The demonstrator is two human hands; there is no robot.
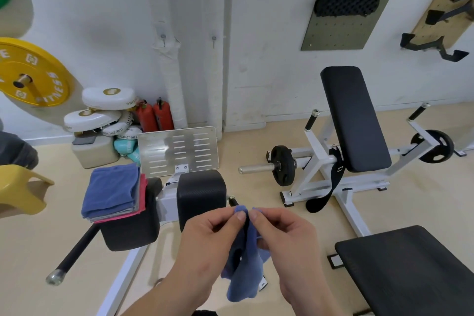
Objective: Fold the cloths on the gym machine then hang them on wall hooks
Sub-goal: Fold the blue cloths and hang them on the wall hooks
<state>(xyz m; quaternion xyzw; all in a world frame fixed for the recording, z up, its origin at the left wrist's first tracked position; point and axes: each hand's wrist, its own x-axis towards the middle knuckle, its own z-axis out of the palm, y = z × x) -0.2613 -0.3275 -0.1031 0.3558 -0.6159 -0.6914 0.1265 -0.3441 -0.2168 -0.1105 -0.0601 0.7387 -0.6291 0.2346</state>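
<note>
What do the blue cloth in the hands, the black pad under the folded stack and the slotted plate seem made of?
The blue cloth looks like soft matte fabric, perhaps terry: it hangs limp in folds. The black pad is probably vinyl over foam: faint sheen, rounded edges. The slotted plate seems brushed metal: pale grey, with reflections.
</note>
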